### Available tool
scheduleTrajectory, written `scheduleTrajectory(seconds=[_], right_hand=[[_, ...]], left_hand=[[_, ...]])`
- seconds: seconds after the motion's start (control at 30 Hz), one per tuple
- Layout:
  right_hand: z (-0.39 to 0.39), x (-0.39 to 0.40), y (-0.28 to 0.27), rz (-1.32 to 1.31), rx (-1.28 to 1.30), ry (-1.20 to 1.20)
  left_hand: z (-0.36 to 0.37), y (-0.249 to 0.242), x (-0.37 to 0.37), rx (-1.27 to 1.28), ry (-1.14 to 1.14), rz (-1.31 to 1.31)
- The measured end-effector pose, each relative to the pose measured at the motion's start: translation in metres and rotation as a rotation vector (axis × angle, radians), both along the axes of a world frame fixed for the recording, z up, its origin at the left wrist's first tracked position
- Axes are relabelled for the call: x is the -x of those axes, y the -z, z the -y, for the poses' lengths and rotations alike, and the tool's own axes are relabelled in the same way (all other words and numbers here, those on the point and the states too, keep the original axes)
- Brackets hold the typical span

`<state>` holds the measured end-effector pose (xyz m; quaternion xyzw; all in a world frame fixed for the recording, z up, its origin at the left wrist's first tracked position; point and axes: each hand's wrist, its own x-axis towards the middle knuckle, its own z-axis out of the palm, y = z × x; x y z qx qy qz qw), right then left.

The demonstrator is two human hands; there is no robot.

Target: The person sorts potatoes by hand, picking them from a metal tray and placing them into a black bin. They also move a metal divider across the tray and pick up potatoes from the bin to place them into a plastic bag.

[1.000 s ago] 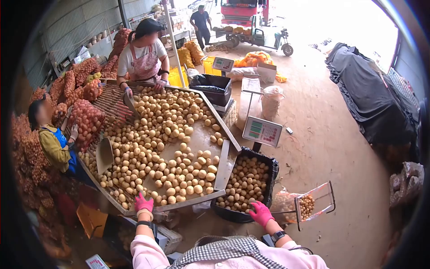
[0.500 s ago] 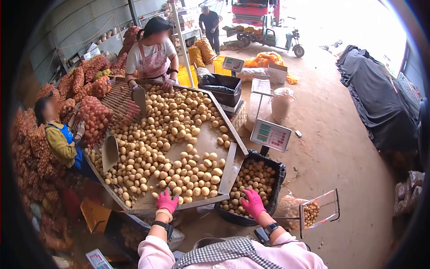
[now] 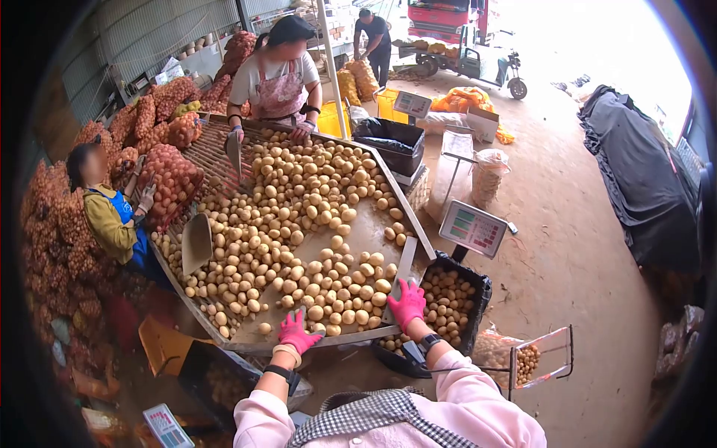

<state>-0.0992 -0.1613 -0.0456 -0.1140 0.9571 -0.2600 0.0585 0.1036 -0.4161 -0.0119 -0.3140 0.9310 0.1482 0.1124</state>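
Many pale potatoes point(image 3: 254, 246) lie spread over the metal sorting table point(image 3: 366, 224) in front of me. My left hand point(image 3: 299, 334), in a pink glove, is at the near rim, fingers spread beside the closest potatoes. At the table's right corner is my right hand point(image 3: 408, 302), also pink-gloved, with its fingers apart next to the potatoes there. I see nothing held in either hand. Just right of that corner stands a black-lined crate point(image 3: 484, 295) of potatoes, partly covered by my right forearm.
Across the table a person in a pink apron point(image 3: 278, 93) has a metal scoop point(image 3: 234, 153). Another person in a blue apron point(image 3: 123, 209) touches a red mesh sack point(image 3: 172, 183) at left. A scale display point(image 3: 473, 230) rises behind the crate. A wire-framed bag point(image 3: 527, 362) stands right.
My right hand has moved from above the crate leftward and up to the table's corner. My left hand remains at the near rim. The whole view has shifted slightly.
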Motion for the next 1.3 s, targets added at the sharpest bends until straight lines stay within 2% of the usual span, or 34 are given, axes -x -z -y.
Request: scheduleTrajectory(seconds=[0.13, 0.17, 0.2, 0.27, 0.37, 0.5, 0.67, 0.73, 1.07, 1.3], right_hand=[[0.013, 0.006, -0.008, 0.028, -0.052, 0.047], [0.015, 0.01, -0.005, 0.041, -0.073, 0.058], [0.016, 0.012, -0.012, 0.05, -0.079, 0.06], [0.016, 0.022, 0.001, 0.053, -0.002, 0.036], [0.013, 0.02, -0.012, 0.004, 0.015, 0.029], [0.01, 0.014, 0.007, -0.072, 0.049, 0.045], [0.006, 0.005, 0.035, -0.241, 0.254, 0.176], [0.007, 0.007, 0.038, -0.197, 0.308, 0.201], [0.01, 0.01, 0.053, -0.128, 0.157, 0.126], [0.01, 0.013, 0.062, -0.122, 0.211, 0.114]], left_hand=[[-0.006, 0.007, 0.007, -0.048, 0.027, -0.1], [-0.003, 0.024, 0.01, -0.015, 0.056, -0.112], [-0.01, 0.013, 0.015, -0.046, 0.029, -0.076], [-0.012, 0.022, 0.023, 0.0, 0.061, -0.063], [-0.02, 0.026, 0.037, 0.054, 0.103, -0.043], [-0.029, 0.017, 0.052, 0.01, 0.087, -0.043], [-0.024, 0.031, 0.069, 0.037, 0.127, -0.125], [-0.03, 0.02, 0.076, 0.045, 0.121, -0.121], [-0.036, 0.016, 0.102, 0.092, 0.171, -0.094], [-0.038, 0.019, 0.102, 0.086, 0.169, -0.125]])
